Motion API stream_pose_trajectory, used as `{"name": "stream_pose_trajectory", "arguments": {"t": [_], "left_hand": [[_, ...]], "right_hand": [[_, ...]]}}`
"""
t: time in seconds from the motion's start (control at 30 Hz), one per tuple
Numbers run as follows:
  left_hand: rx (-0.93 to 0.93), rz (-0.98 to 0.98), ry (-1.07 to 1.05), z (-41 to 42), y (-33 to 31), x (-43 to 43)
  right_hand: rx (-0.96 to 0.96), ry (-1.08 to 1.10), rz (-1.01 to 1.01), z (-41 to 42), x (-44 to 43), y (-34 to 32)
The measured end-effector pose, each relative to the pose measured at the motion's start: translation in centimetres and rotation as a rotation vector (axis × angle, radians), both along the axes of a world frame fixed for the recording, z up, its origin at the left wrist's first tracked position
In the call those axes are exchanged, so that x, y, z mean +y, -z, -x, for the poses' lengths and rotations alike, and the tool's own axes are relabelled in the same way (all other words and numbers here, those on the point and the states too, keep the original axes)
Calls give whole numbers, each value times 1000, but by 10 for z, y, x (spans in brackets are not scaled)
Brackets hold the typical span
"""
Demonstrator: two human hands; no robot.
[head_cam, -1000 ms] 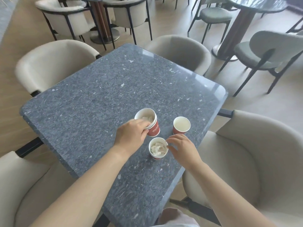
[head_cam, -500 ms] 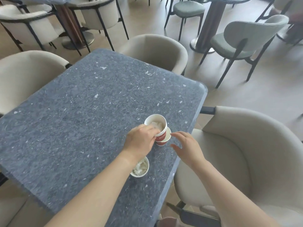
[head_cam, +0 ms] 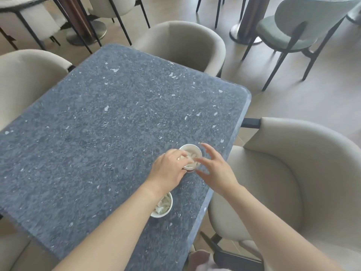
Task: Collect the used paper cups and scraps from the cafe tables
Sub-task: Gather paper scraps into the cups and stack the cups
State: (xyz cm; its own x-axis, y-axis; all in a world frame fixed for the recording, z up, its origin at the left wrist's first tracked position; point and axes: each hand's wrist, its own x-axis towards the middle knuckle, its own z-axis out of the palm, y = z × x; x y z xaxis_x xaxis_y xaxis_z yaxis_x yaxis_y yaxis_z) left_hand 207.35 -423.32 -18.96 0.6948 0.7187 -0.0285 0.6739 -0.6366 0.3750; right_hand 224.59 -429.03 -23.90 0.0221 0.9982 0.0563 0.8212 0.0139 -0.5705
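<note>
We see the left hand (head_cam: pixel 169 170) curled around the red paper cup (head_cam: pixel 193 153) near the right edge of the table (head_cam: pixel 109 124) (possibly a nested stack; blur hides that). The right hand (head_cam: pixel 215 170) hovers just beside it, fingers spread, holding nothing. A second cup (head_cam: pixel 164 207) of scraps stands nearer us, partly under the left forearm.

The table (head_cam: pixel 117 124) is dark blue-grey with white flecks, the paper cups (head_cam: pixel 196 150) at lower centre red outside and white inside, the armchairs (head_cam: pixel 283 173) cream, the upper-right chair (head_cam: pixel 302 22) pale green on black legs.
</note>
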Motion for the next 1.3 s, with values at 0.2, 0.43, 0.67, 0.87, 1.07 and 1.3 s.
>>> {"name": "stream_pose_trajectory", "arguments": {"t": [0.2,0.43,0.67,0.87,1.07,1.3], "left_hand": [[16,92,-152,36,15,-15],[16,180,-317,69,19,-33],[94,278,-391,87,19,-47],[25,267,-508,89,15,-51],[-33,167,-474,91,3,-65],[10,173,-411,81,-1,-79]], "right_hand": [[-97,-57,22,9,0,9],[-100,10,-42,26,4,6],[-110,-56,1,49,-14,-2],[-168,-188,-86,55,-23,-16],[-156,-268,39,55,-30,-8],[-126,-228,85,58,-26,-3]]}}
